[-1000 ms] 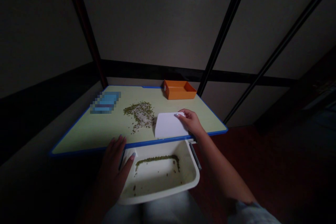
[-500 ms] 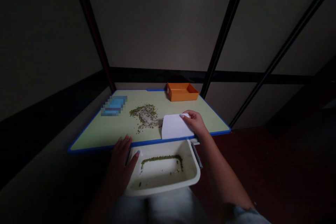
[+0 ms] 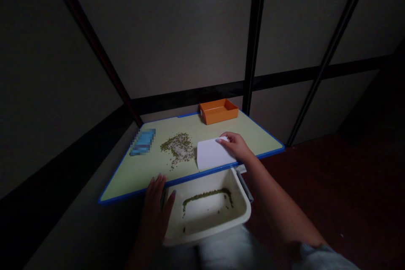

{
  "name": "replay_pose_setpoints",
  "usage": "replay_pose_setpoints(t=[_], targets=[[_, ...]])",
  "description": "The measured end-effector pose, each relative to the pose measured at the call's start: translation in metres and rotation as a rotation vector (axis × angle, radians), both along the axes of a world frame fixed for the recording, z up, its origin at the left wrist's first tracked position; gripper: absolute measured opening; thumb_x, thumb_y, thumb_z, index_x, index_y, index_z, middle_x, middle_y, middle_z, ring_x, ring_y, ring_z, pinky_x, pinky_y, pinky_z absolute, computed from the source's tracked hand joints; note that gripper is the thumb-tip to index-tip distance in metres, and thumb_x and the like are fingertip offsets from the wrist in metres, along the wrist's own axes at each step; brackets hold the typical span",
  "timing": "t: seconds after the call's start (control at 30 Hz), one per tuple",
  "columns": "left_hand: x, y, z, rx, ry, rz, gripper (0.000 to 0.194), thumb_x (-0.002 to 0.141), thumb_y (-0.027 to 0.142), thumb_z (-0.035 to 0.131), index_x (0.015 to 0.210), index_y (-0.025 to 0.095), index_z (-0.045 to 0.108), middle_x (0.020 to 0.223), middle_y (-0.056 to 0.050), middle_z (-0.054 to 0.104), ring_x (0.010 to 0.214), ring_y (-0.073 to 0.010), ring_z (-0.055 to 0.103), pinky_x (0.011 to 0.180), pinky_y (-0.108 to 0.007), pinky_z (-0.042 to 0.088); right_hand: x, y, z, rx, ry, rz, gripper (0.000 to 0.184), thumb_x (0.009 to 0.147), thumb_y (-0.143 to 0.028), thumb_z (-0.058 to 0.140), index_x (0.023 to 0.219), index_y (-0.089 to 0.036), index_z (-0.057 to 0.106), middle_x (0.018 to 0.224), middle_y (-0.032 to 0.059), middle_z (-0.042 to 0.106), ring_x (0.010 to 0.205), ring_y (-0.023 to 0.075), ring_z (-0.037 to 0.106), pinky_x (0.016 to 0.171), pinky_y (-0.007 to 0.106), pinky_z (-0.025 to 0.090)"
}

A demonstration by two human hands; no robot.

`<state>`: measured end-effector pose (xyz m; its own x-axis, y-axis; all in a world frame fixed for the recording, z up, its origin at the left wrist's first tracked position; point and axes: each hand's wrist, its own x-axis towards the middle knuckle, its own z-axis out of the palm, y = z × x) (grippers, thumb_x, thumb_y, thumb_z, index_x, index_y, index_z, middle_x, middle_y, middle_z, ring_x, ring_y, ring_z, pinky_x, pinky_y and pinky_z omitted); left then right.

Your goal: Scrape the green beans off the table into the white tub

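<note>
My right hand (image 3: 236, 145) pinches the top right corner of a white card (image 3: 213, 154), which is tilted up near the front edge of a pale green table (image 3: 126, 182). Just left of the card lies a loose pile of small green seed-like bits mixed with whitish grains (image 3: 179, 147). Fingers outstretched, my left hand (image 3: 158, 198) rests at the table's blue front edge, its thumb over the left rim of a white basin (image 3: 243, 215). Inside the basin, below the table edge, a line of green bits runs along the far side of the bottom.
An orange open box (image 3: 220, 112) stands at the back of the table. A blurred-out blue item (image 3: 144, 141) lies at the left. Dark-framed wall panels (image 3: 190, 29) rise behind the table, and reddish floor (image 3: 332, 177) shows at the right.
The view has turned and tilted slightly, so the table and basin sit at a different angle. My right hand keeps its hold on the card; little else differs.
</note>
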<state>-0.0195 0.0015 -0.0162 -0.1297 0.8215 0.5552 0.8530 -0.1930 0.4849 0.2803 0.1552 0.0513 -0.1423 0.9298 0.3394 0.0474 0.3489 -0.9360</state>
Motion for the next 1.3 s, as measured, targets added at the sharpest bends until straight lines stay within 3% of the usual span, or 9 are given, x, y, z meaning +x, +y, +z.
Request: replay_pose_setpoints(t=[0.33,0.73,1.07,1.3], targets=[[0.002,-0.003,0.004,-0.036,-0.027,0.015,0.050,0.090,0.044,0.047,0.135,0.023,0.049,0.145,-0.009,0.049,0.140,-0.0269,0.036,0.113,-0.054,0.033,-0.001,-0.002,-0.001,0.001,0.015,0.048,0.037,0.067,-0.051,0.071,0.075,-0.016,0.065,0.060,-0.0014,0.054,0.055,0.0111,0.044,0.046,0.022,0.031],[0.001,-0.007,0.008,-0.070,-0.019,0.025,0.050,0.090,0.044,0.046,0.136,0.022,0.047,0.146,-0.010,0.048,0.142,-0.0258,0.033,0.114,-0.052,0.032,-0.001,0.002,-0.004,0.009,0.119,-0.091,0.038,0.068,-0.054,0.069,0.072,-0.017,0.061,0.060,-0.0018,0.054,0.055,0.0120,0.045,0.049,0.024,0.032],[-0.013,-0.002,-0.001,-0.073,-0.014,-0.017,0.049,0.091,0.041,0.046,0.138,0.029,0.044,0.148,-0.008,0.045,0.142,-0.0281,0.033,0.113,-0.057,0.033,0.003,0.014,-0.009,0.079,0.178,-0.438,0.037,0.079,-0.055,0.056,0.066,-0.022,0.047,0.059,-0.0030,0.046,0.056,0.0133,0.041,0.050,0.025,0.030],[-0.013,-0.001,-0.007,-0.067,-0.078,-0.016,0.048,0.091,0.042,0.044,0.137,0.029,0.046,0.148,-0.006,0.045,0.142,-0.0262,0.032,0.115,-0.055,0.029,0.004,0.014,-0.010,0.099,0.156,-0.556,0.032,0.083,-0.051,0.048,0.069,-0.023,0.046,0.060,-0.0028,0.045,0.058,0.0146,0.040,0.052,0.026,0.030]])
